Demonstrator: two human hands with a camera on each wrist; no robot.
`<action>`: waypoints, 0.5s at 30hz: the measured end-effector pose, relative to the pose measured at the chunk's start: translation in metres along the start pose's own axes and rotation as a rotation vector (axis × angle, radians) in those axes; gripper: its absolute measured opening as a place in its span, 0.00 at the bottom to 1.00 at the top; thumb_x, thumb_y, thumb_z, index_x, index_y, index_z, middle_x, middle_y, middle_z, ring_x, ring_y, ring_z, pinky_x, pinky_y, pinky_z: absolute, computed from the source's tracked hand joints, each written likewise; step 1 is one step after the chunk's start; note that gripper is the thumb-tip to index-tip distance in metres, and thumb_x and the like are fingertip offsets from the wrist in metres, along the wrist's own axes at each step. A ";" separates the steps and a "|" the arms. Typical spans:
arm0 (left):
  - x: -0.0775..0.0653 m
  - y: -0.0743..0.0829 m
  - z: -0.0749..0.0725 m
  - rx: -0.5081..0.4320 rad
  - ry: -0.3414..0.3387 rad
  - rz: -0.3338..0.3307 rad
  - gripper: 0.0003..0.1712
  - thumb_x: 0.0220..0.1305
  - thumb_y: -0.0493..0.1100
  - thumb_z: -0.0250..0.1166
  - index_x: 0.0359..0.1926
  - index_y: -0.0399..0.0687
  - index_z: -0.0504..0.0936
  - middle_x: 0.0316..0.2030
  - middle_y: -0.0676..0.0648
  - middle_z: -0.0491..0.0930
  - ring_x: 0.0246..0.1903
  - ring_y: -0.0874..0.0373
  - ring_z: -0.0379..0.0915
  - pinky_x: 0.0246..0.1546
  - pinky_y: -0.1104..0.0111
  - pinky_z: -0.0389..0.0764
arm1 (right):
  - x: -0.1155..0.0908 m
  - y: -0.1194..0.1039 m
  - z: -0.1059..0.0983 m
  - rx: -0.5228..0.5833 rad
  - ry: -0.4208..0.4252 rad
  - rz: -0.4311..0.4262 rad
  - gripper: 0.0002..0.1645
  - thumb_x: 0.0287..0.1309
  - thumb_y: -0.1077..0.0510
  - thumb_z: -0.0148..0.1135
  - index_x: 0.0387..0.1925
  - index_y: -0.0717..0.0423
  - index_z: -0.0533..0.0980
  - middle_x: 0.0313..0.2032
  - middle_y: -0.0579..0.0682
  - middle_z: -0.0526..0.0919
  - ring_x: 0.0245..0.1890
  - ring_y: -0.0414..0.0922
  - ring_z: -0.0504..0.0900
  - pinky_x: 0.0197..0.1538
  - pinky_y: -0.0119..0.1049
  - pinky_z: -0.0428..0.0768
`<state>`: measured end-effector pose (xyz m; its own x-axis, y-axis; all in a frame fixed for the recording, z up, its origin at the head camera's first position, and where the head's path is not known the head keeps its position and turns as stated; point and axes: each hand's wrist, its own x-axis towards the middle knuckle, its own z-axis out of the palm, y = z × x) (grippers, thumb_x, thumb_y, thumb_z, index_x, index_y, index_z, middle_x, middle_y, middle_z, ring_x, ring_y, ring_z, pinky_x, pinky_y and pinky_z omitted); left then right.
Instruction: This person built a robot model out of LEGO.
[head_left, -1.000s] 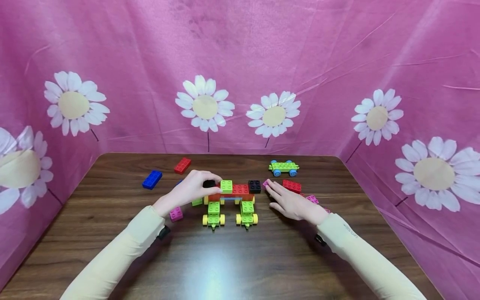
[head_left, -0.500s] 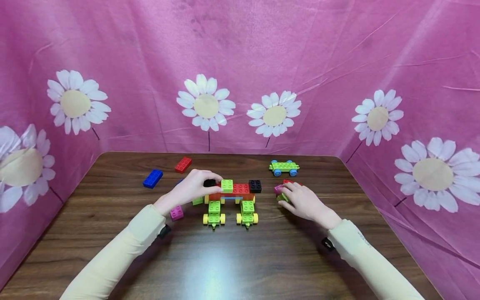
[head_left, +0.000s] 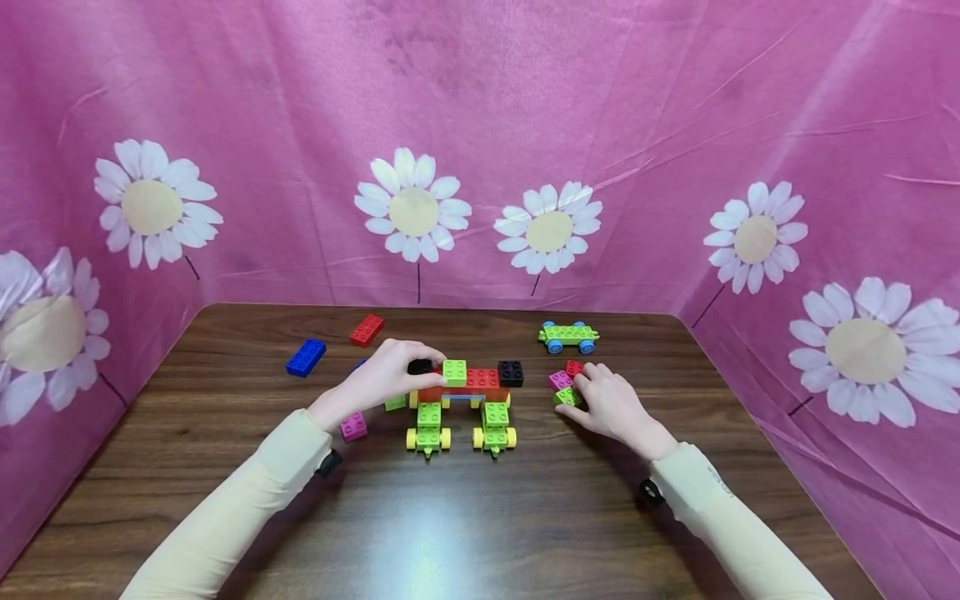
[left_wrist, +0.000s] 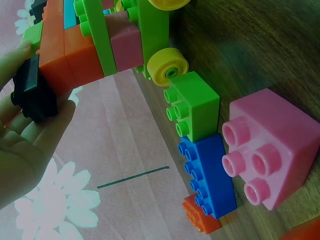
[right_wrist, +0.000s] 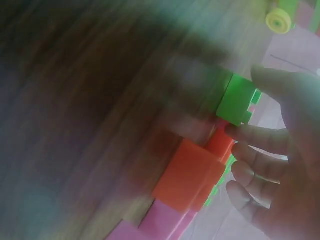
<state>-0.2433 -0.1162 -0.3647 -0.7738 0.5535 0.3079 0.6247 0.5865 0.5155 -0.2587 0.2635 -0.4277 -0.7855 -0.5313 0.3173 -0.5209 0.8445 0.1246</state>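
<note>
My left hand [head_left: 396, 367] grips the left end of a toy-brick build, its red bricks [head_left: 480, 379] carried on green wheeled bases [head_left: 495, 417]. In the left wrist view, a black brick [left_wrist: 34, 87] sits within the fingers, and the thumb lies against a light green brick [head_left: 453, 372]. A second black brick [head_left: 511, 372] tops the build's right end. My right hand [head_left: 617, 407] is low over loose bricks, pinching a small green brick [right_wrist: 237, 98] between thumb and index finger. Beside it lie a pink brick [head_left: 559, 381] and a red brick [head_left: 574, 367].
Behind the right hand stands a green wheeled base with blue wheels [head_left: 568, 335]. A blue brick [head_left: 306, 357] and a red brick [head_left: 367, 330] lie at the back left. A pink brick [head_left: 353, 426] and a green brick [head_left: 395, 402] lie near the left wrist.
My right hand has moved right, away from the build, its fingers drawn in. The pink brick has shifted right with it, and the green brick has come into view. The left hand keeps its grip.
</note>
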 end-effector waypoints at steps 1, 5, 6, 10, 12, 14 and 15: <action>0.000 0.000 0.000 -0.001 -0.001 0.000 0.16 0.63 0.47 0.69 0.47 0.43 0.87 0.42 0.46 0.88 0.40 0.58 0.82 0.42 0.65 0.82 | 0.000 0.000 0.000 -0.002 0.001 -0.005 0.28 0.47 0.36 0.73 0.25 0.56 0.75 0.27 0.52 0.74 0.29 0.51 0.74 0.25 0.43 0.71; 0.000 0.001 0.000 -0.002 -0.004 -0.001 0.16 0.63 0.47 0.69 0.47 0.43 0.87 0.43 0.46 0.88 0.39 0.58 0.82 0.41 0.66 0.81 | 0.000 -0.001 -0.004 0.024 -0.007 -0.016 0.25 0.46 0.40 0.75 0.25 0.55 0.75 0.27 0.50 0.72 0.29 0.49 0.72 0.25 0.40 0.69; 0.000 0.001 0.000 -0.002 -0.006 -0.004 0.16 0.63 0.47 0.69 0.48 0.43 0.87 0.43 0.46 0.88 0.39 0.59 0.82 0.41 0.66 0.81 | 0.000 -0.001 -0.005 0.036 -0.008 -0.016 0.24 0.46 0.41 0.75 0.25 0.55 0.75 0.27 0.50 0.72 0.28 0.48 0.71 0.25 0.39 0.69; 0.000 0.001 0.000 -0.006 -0.006 -0.017 0.17 0.62 0.47 0.69 0.48 0.43 0.87 0.43 0.46 0.88 0.37 0.60 0.81 0.41 0.67 0.80 | 0.002 -0.003 -0.013 0.089 0.007 -0.014 0.20 0.47 0.45 0.74 0.29 0.56 0.76 0.28 0.48 0.72 0.28 0.44 0.69 0.26 0.37 0.69; 0.000 0.001 0.000 -0.006 -0.006 -0.022 0.17 0.62 0.47 0.69 0.48 0.43 0.87 0.44 0.46 0.88 0.37 0.60 0.80 0.41 0.67 0.80 | 0.003 -0.004 -0.018 0.107 0.019 -0.013 0.20 0.48 0.46 0.74 0.31 0.56 0.77 0.29 0.48 0.72 0.28 0.43 0.69 0.26 0.37 0.71; 0.000 0.001 -0.001 -0.009 -0.008 -0.025 0.17 0.62 0.47 0.69 0.48 0.43 0.87 0.44 0.46 0.88 0.36 0.61 0.80 0.41 0.67 0.80 | 0.005 -0.006 -0.022 0.122 0.027 -0.016 0.19 0.50 0.46 0.74 0.32 0.55 0.78 0.30 0.48 0.73 0.28 0.42 0.70 0.27 0.37 0.73; 0.000 0.001 -0.001 -0.009 -0.010 -0.025 0.17 0.62 0.47 0.69 0.48 0.43 0.86 0.44 0.46 0.88 0.36 0.61 0.80 0.41 0.66 0.80 | 0.006 -0.007 -0.025 0.129 0.029 -0.017 0.19 0.50 0.46 0.73 0.33 0.55 0.78 0.30 0.48 0.74 0.28 0.42 0.70 0.27 0.37 0.73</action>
<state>-0.2429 -0.1160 -0.3638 -0.7881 0.5448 0.2864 0.6040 0.5952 0.5300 -0.2518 0.2565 -0.4036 -0.7668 -0.5421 0.3436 -0.5746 0.8184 0.0090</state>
